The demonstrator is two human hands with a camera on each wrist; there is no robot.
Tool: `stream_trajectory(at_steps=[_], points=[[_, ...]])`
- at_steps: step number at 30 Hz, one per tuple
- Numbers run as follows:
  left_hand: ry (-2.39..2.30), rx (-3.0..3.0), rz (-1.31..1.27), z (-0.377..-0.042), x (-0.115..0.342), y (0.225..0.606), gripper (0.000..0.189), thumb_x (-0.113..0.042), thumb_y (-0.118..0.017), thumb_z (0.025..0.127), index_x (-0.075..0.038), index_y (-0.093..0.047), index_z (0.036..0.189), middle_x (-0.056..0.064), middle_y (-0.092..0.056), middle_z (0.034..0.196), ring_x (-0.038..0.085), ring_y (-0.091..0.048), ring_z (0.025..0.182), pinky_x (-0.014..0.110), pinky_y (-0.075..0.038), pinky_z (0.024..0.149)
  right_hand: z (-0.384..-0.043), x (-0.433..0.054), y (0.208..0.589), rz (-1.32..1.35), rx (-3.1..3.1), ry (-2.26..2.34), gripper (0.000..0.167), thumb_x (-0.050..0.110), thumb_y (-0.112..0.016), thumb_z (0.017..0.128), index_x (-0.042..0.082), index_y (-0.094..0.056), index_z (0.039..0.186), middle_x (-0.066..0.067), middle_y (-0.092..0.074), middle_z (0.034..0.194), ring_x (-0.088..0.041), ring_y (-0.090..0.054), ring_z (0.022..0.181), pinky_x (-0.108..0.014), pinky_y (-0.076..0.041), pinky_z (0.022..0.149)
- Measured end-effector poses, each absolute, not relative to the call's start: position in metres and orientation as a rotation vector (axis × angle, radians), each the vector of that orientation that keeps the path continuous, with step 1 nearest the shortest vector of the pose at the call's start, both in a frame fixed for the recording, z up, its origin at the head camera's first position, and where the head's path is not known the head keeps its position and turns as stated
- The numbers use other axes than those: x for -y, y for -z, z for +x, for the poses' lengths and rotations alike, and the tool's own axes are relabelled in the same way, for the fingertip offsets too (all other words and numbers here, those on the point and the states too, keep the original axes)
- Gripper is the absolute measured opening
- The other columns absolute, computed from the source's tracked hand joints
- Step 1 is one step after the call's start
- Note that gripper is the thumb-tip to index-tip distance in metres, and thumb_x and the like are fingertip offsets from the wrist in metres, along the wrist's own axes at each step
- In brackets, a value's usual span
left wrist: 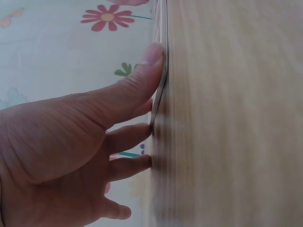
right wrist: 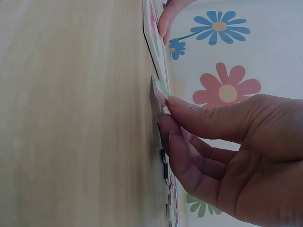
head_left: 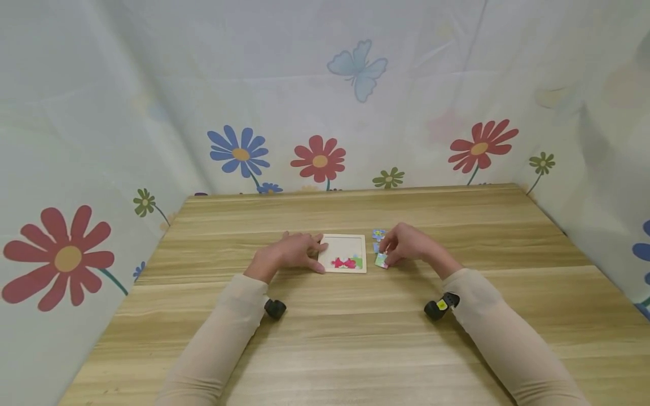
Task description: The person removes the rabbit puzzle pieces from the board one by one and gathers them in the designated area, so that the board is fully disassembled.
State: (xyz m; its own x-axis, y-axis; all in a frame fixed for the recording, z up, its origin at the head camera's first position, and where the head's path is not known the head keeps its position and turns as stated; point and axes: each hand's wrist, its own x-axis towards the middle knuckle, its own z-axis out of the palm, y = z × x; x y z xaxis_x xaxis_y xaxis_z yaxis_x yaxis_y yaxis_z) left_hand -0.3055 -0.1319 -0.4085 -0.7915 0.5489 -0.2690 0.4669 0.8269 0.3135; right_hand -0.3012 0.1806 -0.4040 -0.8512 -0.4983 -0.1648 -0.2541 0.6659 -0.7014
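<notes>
A shallow wooden puzzle tray [head_left: 365, 254] with a pale rim lies on the table, several joined pink and green pieces [head_left: 347, 263] along its near side. My left hand [head_left: 293, 251] rests at its left edge, fingers spread, the thumb [left wrist: 150, 56] against the rim in the left wrist view. Right of the tray, my right hand [head_left: 408, 243] pinches a green, white and pink puzzle piece [right wrist: 161, 91] between thumb and fingertips. In the right wrist view that piece is tilted, close to the tabletop. Blue puzzle pieces [head_left: 378, 233] lie just beyond the right fingers, partly covered by them.
The wood-grain table [head_left: 325, 338] runs back to a white curtain [head_left: 284, 84] printed with flowers and a butterfly. Each wrist wears a small black camera, one at the left cuff [head_left: 275, 308] and one at the right [head_left: 440, 306].
</notes>
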Motion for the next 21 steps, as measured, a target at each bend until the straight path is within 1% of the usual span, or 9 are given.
stream_trajectory(at_steps=[5,8,16,21], points=[[-0.342,-2.665,0.767,-0.307,0.132,0.41,0.077,-0.05,-0.076,0.083,-0.02,-0.048,0.149,0.006,-0.031,0.16,0.03,-0.026,0.148,0.07,-0.007,0.113,-0.3,-0.176,0.404,-0.674,-2.564,0.964,0.021,-0.005,-0.083,0.073,-0.004,-0.074,0.091,-0.003,-0.065,0.076,-0.01,-0.057,0.067,-0.024,-0.048,0.061],[-0.346,-2.673,0.774,-0.308,0.132,0.41,0.078,-0.051,-0.076,0.082,-0.02,-0.049,0.148,0.006,-0.031,0.16,0.031,-0.025,0.148,0.07,-0.008,0.113,-0.299,-0.173,0.403,-0.696,-2.595,0.931,0.021,-0.006,-0.084,0.072,-0.004,-0.075,0.091,-0.003,-0.065,0.075,-0.011,-0.056,0.067,-0.024,-0.048,0.062],[-0.35,-2.673,0.782,-0.309,0.132,0.411,0.077,-0.05,-0.076,0.082,-0.02,-0.049,0.148,0.007,-0.031,0.16,0.032,-0.025,0.148,0.069,-0.008,0.113,-0.297,-0.168,0.401,-0.678,-2.659,0.799,0.024,-0.003,-0.084,0.075,-0.003,-0.078,0.099,-0.009,-0.075,0.09,-0.016,-0.067,0.083,-0.03,-0.055,0.075],[-0.342,-2.663,0.782,-0.308,0.132,0.411,0.077,-0.049,-0.076,0.084,-0.019,-0.048,0.149,0.007,-0.03,0.161,0.032,-0.025,0.148,0.068,-0.009,0.114,-0.296,-0.167,0.401,-0.679,-2.671,0.778,0.024,-0.004,-0.083,0.076,-0.004,-0.077,0.099,-0.01,-0.076,0.094,-0.018,-0.069,0.086,-0.032,-0.056,0.078]])
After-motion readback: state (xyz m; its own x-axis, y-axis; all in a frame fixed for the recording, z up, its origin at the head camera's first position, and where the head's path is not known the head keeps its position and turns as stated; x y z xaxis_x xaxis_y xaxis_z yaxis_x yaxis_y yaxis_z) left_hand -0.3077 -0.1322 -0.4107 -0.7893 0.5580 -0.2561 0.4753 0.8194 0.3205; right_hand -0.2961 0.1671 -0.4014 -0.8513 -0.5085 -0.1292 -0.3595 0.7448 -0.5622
